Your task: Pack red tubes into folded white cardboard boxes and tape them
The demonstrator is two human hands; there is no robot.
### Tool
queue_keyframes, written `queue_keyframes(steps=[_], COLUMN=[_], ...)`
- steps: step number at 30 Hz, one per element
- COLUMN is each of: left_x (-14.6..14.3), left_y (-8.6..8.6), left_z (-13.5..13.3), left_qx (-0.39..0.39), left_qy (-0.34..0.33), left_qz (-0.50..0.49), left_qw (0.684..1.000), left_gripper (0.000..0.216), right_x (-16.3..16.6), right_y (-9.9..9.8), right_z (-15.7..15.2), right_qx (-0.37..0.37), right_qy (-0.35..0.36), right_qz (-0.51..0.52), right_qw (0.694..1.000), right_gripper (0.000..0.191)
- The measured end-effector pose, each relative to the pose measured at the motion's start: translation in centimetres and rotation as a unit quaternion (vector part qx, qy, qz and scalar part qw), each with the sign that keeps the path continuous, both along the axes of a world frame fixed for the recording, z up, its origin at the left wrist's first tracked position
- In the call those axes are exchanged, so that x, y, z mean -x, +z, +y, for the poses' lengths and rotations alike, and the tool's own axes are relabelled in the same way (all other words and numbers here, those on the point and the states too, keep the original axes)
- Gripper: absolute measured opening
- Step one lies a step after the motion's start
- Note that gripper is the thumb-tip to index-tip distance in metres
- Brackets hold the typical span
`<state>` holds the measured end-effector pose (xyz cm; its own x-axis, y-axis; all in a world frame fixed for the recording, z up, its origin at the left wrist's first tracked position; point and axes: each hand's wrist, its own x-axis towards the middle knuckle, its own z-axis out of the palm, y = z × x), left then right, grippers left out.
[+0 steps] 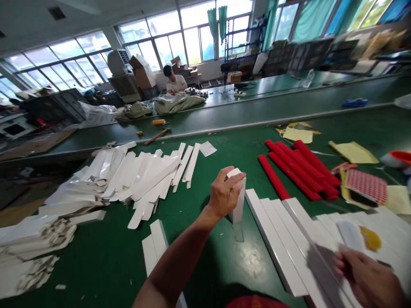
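My left hand [224, 194] is closed around the upper part of a narrow white box [238, 209], which stands upright on the green table. Its fingers wrap over the top end and the far side. To the right, my right hand [369, 273] hovers over or touches a row of long white boxes [272, 239] lying side by side. Its fingers are pinched together and blurred by motion, so whatever is between them cannot be made out. Two more white boxes [156, 244] lie near my left forearm.
Flat white cartons [147, 175] are heaped at left. Red rods [298, 169] lie beyond the box row, near a red-patterned pad [366, 186] and yellow paper [353, 152]. A hammer [157, 136] lies near the table's far edge. Another person [175, 83] sits at the back.
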<state>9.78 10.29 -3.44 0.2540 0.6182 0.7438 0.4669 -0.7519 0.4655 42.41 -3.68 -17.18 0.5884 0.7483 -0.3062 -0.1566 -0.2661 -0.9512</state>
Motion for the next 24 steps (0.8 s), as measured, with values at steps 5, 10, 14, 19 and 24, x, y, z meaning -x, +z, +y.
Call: queue_keyframes(steps=[5,10,14,19,24], left_x=[-0.5,-1.1,-1.4,-1.8,-2.0], left_y=[0.0,-0.2,-0.8,-1.0,-0.6], left_z=[-0.9,-1.9,-2.2,-2.2,-2.6], left_qx=[-0.037,-0.045,-0.022,-0.035,-0.071], left_qy=[0.014,0.052,0.073,0.093,0.111], left_qz=[0.009,-0.004,-0.019,-0.002,0.042], left_qw=[0.999,0.998,0.997,0.995,0.99], left_gripper=[0.03,0.059,0.065,0.064,0.061], right_x=[11.3,17.2,18.2,18.0,17.2], right_y=[11.8,17.2,17.1,17.1,19.1], right_z=[5.4,8.6,9.1,9.3,10.3], right_qx=[-0.144,-0.21,-0.208,-0.16,-0.041], right_qy=[0.186,0.276,0.278,0.27,0.335], right_qz=[0.057,0.061,0.059,0.054,0.151], right_qw=[0.97,0.936,0.936,0.948,0.929], right_gripper=[0.038,0.036,0.036,0.038,0.038])
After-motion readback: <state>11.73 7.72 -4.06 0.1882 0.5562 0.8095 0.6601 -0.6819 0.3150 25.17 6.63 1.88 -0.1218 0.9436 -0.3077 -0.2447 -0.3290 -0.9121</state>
